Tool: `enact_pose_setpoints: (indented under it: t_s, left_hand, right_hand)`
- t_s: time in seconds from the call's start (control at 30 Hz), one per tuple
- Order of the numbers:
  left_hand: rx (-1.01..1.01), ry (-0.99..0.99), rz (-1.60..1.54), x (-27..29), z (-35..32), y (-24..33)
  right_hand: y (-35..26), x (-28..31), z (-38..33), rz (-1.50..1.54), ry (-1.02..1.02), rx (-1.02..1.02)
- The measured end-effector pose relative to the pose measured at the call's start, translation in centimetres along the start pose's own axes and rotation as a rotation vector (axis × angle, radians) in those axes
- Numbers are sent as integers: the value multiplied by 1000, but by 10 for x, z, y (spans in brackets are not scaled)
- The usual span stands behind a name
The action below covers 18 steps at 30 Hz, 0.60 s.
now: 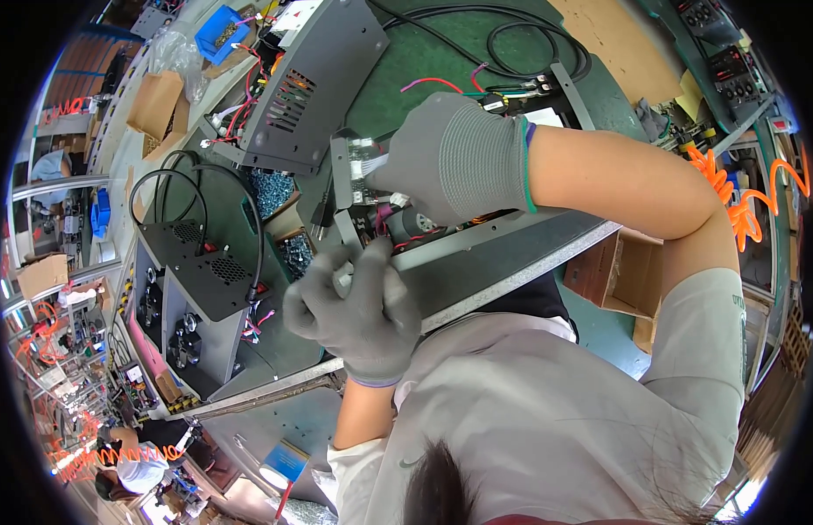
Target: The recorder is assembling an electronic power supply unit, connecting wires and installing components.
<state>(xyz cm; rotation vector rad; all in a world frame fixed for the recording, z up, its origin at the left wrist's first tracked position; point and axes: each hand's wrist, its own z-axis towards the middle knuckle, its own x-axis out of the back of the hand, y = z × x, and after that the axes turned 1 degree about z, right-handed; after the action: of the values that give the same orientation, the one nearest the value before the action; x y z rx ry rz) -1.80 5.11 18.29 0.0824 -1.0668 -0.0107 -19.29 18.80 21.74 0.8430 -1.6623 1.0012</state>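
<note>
My right hand point(459, 157), in a grey glove, reaches over an open grey metal chassis point(494, 232) on the green bench. Its fingertips pinch a small white connector point(374, 164) beside an upright metal bracket point(343, 188). Inside the chassis, coloured wires and dark components point(406, 223) show under that hand. My left hand point(354, 311), also in a grey glove, is closed around the chassis's near corner just below the bracket. What lies under its fingers is hidden.
A grey vented metal cover point(319, 79) lies at the back. Black perforated units point(205, 254) stand at the left, next to cardboard trays of screws point(271, 188). Black cables point(529, 35) loop at the back. An orange coiled hose point(739, 197) hangs at the right. Another person point(135, 468) works at the far lower left.
</note>
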Motion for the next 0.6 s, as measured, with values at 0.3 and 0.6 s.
enact_pose_setpoints:
  t_s: [0.3, 0.6]
  left_hand:
    - [-86, -191, -12, -4, 45, 0]
    - [-203, -428, -63, 0, 57, -17]
  right_hand:
    - [0, -4, -1, -81, 33, 35]
    - [9, 1, 0, 23, -17, -21]
